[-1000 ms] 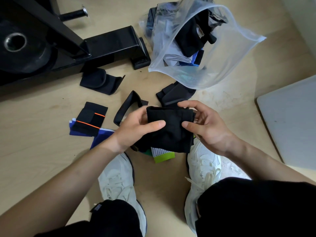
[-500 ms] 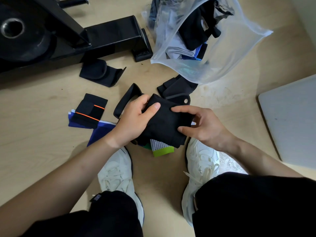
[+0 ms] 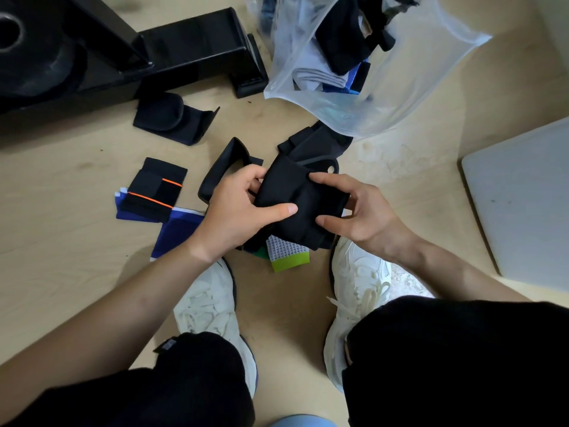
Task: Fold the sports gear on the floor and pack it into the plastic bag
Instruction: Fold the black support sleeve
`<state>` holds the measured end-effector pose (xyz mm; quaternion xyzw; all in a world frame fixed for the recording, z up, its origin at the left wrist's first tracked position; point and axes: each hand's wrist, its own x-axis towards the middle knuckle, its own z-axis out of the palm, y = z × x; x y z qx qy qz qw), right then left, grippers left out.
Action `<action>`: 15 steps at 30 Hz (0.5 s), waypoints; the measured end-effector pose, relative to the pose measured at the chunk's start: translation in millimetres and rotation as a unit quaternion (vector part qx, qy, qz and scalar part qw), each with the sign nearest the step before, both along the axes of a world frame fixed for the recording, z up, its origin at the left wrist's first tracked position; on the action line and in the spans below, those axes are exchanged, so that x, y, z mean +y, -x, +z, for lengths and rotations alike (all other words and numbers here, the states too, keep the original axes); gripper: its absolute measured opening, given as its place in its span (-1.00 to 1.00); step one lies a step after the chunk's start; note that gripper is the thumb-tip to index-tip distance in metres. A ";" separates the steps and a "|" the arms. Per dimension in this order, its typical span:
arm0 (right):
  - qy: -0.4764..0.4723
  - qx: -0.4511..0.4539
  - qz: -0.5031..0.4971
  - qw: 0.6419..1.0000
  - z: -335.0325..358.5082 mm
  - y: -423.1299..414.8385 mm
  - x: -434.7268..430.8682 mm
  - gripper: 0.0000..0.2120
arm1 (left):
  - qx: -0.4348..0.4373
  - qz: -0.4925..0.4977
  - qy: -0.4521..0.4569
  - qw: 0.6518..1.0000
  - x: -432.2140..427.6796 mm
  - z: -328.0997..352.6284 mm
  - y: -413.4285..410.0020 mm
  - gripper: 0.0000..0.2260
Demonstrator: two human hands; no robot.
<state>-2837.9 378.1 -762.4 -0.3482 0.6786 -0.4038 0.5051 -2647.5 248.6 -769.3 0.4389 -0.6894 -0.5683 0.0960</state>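
Orange-striped and black, a folded band [image 3: 154,186] lies toward the left side of the floor [image 3: 61,241] on a blue piece [image 3: 175,232], just where it lay a second ago; that gear is not yet packed. Next to the right, the left hand [image 3: 237,217] grips the black wrap [image 3: 304,192], thumb pressed across its front and fingers curled behind. The right hand [image 3: 366,217] pinches the opposite edge between forefinger and thumb.

What has changed is the wrap itself. A second ago it was held square and flat between the hands. Now it is turned on a slant, bunched tighter, and carried farther from the person's shoes. Whether its last fold is finished I cannot quite tell, since black hides the creases.

Farther right, toward the far edge, the plastic bag [image 3: 431,75] lies with its mouth toward the hands and gear already inside, so the wrap looks about ready to go in.
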 end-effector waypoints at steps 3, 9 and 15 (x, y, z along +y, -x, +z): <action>0.015 -0.027 -0.005 1.000 3.2 -1.0 -1.0 -0.43 | -0.012 -0.009 0.030 0.999 1.8 -1.8 4.9 -0.59; 0.008 -0.049 -0.046 0.998 -1.8 -1.7 -1.9 -0.44 | -0.009 -0.026 0.175 0.984 13.1 5.1 3.7 -0.61; 0.018 -0.071 -0.061 0.995 -2.3 -7.5 -4.9 -0.42 | 0.066 -0.051 0.195 0.977 30.8 9.5 4.5 -0.73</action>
